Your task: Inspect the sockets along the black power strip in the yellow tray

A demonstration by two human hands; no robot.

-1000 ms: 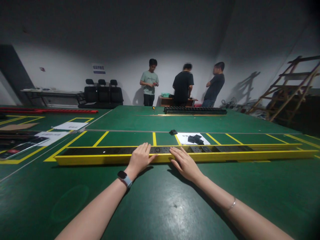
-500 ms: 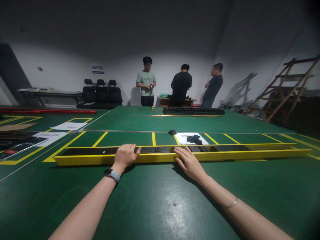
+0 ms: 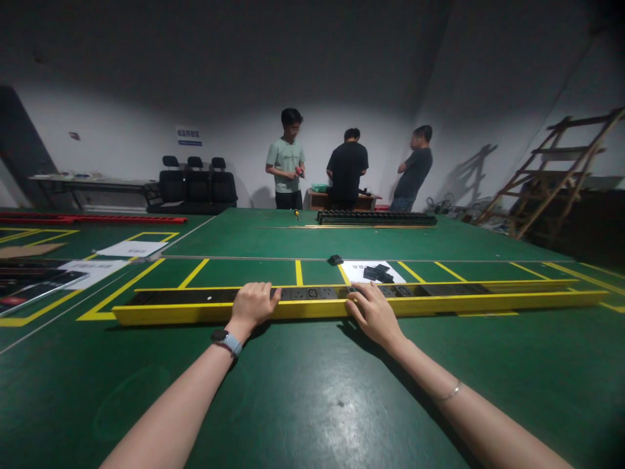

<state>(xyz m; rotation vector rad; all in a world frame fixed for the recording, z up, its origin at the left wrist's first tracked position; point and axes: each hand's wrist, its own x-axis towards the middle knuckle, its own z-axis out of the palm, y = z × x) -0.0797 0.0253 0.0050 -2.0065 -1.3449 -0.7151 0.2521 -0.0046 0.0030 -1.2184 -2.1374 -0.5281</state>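
left hand point(image 3: 252, 303) and right hand point(image 3: 375, 316) at the yellow-walled socket strip point(image 3: 315, 309)

we have our left forearm point(image 3: 183, 397) slanting up from the lower left, a smartwatch point(image 3: 226, 339) on a pale blue band at the wrist. the left hand lies palm down with its back toward us, fingers bent over the near wall of the strip and their ends hidden; the thumb juts out to the right, apart from them. we cannot tell whether it grips the wall or only rests there.

our right forearm point(image 3: 488, 430) slants in from the lower right, a thin silver bracelet point(image 3: 454, 391) around it. the right hand tilts up and to the left, unclenched, its fingers loosely curved and a little spread at the near wall, the thumb lower and apart, in front of that wall. we see nothing grasped in it.

the strip lies lengthwise from left to right across the green table point(image 3: 293, 371), sockets facing up, several of them showing between our hands. just beyond it, black plastic pieces point(image 3: 377, 275) lie on a white paper sheet point(image 3: 352, 276), and a lone black piece point(image 3: 335, 260) sits near the sheet's left corner.
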